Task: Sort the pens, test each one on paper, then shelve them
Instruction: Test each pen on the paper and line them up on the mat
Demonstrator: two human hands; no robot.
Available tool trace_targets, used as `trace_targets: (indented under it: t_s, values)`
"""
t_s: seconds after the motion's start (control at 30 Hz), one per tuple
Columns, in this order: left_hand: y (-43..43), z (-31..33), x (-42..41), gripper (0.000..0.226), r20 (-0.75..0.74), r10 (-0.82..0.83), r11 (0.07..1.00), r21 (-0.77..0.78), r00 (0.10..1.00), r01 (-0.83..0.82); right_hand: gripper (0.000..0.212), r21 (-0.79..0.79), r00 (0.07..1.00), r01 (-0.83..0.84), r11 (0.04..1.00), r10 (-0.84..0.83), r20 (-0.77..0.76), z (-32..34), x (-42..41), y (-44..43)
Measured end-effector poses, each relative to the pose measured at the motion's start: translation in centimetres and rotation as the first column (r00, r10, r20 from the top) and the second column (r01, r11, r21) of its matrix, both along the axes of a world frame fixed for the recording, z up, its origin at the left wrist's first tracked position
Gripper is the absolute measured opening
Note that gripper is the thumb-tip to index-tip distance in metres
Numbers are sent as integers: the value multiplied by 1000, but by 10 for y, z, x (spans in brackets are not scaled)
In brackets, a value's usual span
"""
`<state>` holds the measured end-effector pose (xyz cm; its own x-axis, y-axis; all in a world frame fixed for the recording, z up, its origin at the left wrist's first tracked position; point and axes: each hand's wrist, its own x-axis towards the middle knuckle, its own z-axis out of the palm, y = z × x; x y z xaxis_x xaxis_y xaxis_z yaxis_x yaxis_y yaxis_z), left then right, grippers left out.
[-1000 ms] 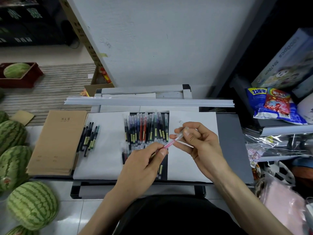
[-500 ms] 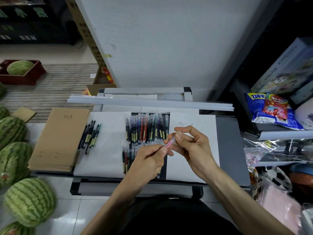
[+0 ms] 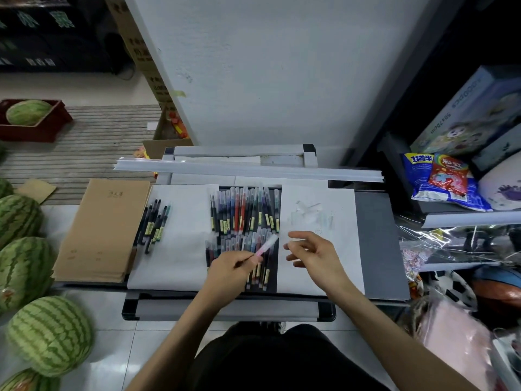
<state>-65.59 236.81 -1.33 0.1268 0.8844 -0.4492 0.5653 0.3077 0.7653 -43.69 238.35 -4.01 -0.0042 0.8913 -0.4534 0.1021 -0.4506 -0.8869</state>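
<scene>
The left hand (image 3: 234, 266) has the pink pen (image 3: 265, 245), pinched at its lower end between thumb and fingertips, and the pen slants up and to the right with its clear end pointing toward the other hand. It hangs just above the lower row of the pen pile (image 3: 245, 213), which lies in two rough rows on the dark strip between two white sheets. The right hand (image 3: 313, 252) holds nothing: fingers loosely spread and slightly bent, hovering near the pen's tip but apart from it, over the lower part of the right sheet (image 3: 338, 266). Faint scribbles (image 3: 310, 213) show higher up on that sheet. Over on the left sheet (image 3: 183, 249) lies a small group of dark pens (image 3: 153, 224), side by side and well apart from the main pile. Just left of them sits a stack of brown notebooks (image 3: 107, 227). A long white rail (image 3: 248, 169) runs across the far edge of the work surface. Watermelons (image 3: 50, 334) line the floor at the left, and snack packets (image 3: 439, 176) sit on the shelf at the right.
</scene>
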Motion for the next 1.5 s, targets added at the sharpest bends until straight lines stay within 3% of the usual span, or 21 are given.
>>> trace_targets:
  t_s: [0.07, 0.13, 0.27, 0.37, 0.5, 0.73, 0.87, 1.0, 1.2, 1.37, 1.5]
  values:
    - [5, -9, -11, 34, -81, 59, 998, 4, 995, -59, 18, 24, 957, -69, 997, 60, 285, -14, 8, 0]
    - [10, -19, -23, 34, -162, 114, 994, 23, 980, -111, 24, 33, 847, -142, 989, 104, 521, -26, 17, 4]
    - [17, -37, -47, 32, -271, 201, 979, 76, 941, -187, 32, 50, 608, -191, 980, 78, 790, -39, 31, 15]
    - [21, -45, -54, 28, -306, 185, 982, 84, 934, -167, 38, 46, 528, -136, 990, 33, 849, -46, 40, 27]
    - [27, -59, -54, 29, -358, 114, 993, 72, 927, -95, 45, 29, 537, -98, 995, 29, 843, -55, 49, 43]
    - [31, -70, -53, 43, -384, 65, 997, 73, 921, -39, 24, -31, 470, -72, 997, 62, 880, -62, 48, 56]
    - [31, -70, -53, 45, -383, 52, 998, 60, 922, -31, 24, -58, 431, -17, 998, 59, 900, -64, 51, 53]
    - [32, -68, -55, 48, -381, 20, 997, 77, 925, 10, 23, -33, 469, 37, 999, 11, 883, -63, 53, 46]
    - [37, -67, -68, 50, -358, 13, 991, 130, 934, 36, 23, -17, 613, 158, 987, -85, 785, -54, 46, 31]
    - [44, -60, -97, 14, -375, 109, 982, 181, 921, -43, 30, 49, 749, 86, 995, -98, 655, -40, 19, 18]
    - [61, -63, -135, 21, -410, 234, 952, 281, 881, -122, 30, 95, 812, 35, 995, -83, 577, -30, -8, 12]
